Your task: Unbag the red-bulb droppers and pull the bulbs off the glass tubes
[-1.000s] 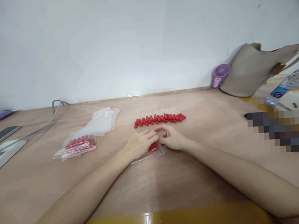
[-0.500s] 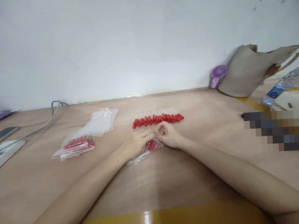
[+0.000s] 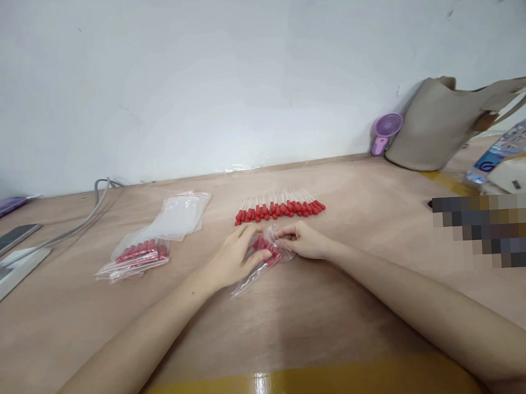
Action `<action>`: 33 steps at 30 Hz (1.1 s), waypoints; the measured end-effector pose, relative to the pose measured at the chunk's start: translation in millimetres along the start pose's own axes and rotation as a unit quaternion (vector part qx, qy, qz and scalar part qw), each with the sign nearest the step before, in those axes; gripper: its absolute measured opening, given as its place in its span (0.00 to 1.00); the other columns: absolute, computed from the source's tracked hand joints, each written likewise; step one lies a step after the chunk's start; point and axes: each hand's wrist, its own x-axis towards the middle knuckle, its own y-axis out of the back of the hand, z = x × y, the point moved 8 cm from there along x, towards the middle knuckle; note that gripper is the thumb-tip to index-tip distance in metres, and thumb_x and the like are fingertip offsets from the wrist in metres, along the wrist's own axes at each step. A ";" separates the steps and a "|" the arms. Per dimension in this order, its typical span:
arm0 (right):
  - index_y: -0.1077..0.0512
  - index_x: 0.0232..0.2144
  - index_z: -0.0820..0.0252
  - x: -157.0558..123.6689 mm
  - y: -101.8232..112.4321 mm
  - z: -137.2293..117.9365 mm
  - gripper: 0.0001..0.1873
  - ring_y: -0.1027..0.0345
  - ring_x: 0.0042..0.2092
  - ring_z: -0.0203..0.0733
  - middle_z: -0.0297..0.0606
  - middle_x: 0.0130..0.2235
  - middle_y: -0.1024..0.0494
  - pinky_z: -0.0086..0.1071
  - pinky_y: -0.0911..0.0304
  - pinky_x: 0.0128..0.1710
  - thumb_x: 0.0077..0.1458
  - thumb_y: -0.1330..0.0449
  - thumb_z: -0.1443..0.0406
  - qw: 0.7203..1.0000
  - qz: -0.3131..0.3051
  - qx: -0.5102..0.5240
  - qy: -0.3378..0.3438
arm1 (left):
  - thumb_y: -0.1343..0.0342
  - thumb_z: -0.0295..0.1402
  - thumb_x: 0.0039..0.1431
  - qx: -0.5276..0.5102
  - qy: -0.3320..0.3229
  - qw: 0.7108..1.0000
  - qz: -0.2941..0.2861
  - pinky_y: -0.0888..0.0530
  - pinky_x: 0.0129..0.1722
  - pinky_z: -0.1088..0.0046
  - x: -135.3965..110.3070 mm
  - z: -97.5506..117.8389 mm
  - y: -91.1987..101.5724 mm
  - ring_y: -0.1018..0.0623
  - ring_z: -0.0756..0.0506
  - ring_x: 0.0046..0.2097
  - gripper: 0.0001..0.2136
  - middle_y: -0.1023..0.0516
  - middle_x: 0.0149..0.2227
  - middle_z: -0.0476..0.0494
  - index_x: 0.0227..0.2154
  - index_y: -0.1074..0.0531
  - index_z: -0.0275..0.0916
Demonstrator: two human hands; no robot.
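Note:
A clear plastic bag (image 3: 269, 249) with several red-tipped sticks inside lies between my hands. My left hand (image 3: 236, 258) curves round its left side, thumb over the front and fingers behind, gripping it. On the right, my right hand (image 3: 308, 240) pinches the bag's edge between thumb and fingers. Just behind the hands, a row of white sticks with red rounded tips (image 3: 281, 209) lies on the table, tips towards me. To the left are a pile of filled bags (image 3: 138, 253) holding red-tipped sticks and, overlapping it, some flat clear bags (image 3: 180, 213).
The wooden table (image 3: 340, 316) meets a white wall. At back right stand a purple hand fan (image 3: 386, 133), a beige bag (image 3: 435, 126) and a water bottle (image 3: 505, 149). At left lie a phone (image 3: 9, 239), a grey cable (image 3: 77, 227) and a white box (image 3: 18, 274).
My left fingers have spread from their pinch, and the thumb now lies across the bag. My right hand has shifted slightly right, apart from the left, and more of the bag shows.

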 end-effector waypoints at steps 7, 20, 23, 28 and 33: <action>0.25 0.37 0.63 -6.6 -3.9 -7.6 0.25 0.32 0.30 0.37 0.34 0.28 0.24 0.28 0.37 0.29 0.34 0.32 0.57 0.994 -0.065 0.077 -0.051 | 0.46 0.42 0.53 -0.049 0.046 0.996 -0.058 0.34 0.50 0.58 -26.6 -10.1 -18.7 0.32 0.39 0.53 0.30 0.36 0.54 0.35 0.56 0.50 0.38; 0.30 0.38 0.63 -14.4 -4.4 -10.5 0.28 0.33 0.31 0.35 0.34 0.32 0.26 0.27 0.36 0.29 0.29 0.30 0.65 0.997 -0.014 0.059 -0.055 | 0.44 0.41 0.52 -0.077 0.023 0.996 -0.037 0.36 0.53 0.56 -23.4 -17.0 -22.8 0.35 0.39 0.56 0.33 0.38 0.57 0.35 0.58 0.50 0.40; 0.32 0.40 0.62 -15.2 -4.9 -13.1 0.29 0.33 0.31 0.34 0.33 0.32 0.26 0.27 0.36 0.29 0.30 0.30 0.66 0.995 -0.006 0.082 -0.048 | 0.44 0.41 0.52 -0.085 0.042 0.995 -0.038 0.37 0.54 0.55 -24.3 -18.4 -24.4 0.37 0.39 0.57 0.35 0.40 0.58 0.34 0.59 0.52 0.39; 0.33 0.39 0.62 -16.8 -12.2 -13.6 0.28 0.31 0.35 0.37 0.36 0.35 0.26 0.30 0.35 0.33 0.30 0.30 0.67 0.985 -0.029 0.154 -0.071 | 0.43 0.40 0.51 -0.131 0.043 0.990 -0.025 0.33 0.50 0.59 -25.5 -19.1 -23.9 0.31 0.41 0.51 0.34 0.32 0.50 0.37 0.58 0.51 0.40; 0.32 0.32 0.62 -17.9 -14.0 -20.0 0.19 0.36 0.28 0.31 0.30 0.28 0.29 0.27 0.39 0.29 0.37 0.32 0.62 0.992 -0.051 0.111 -0.015 | 0.44 0.40 0.52 -0.107 0.030 0.994 -0.015 0.31 0.47 0.62 -25.4 -17.0 -20.7 0.29 0.41 0.49 0.32 0.32 0.50 0.38 0.57 0.50 0.41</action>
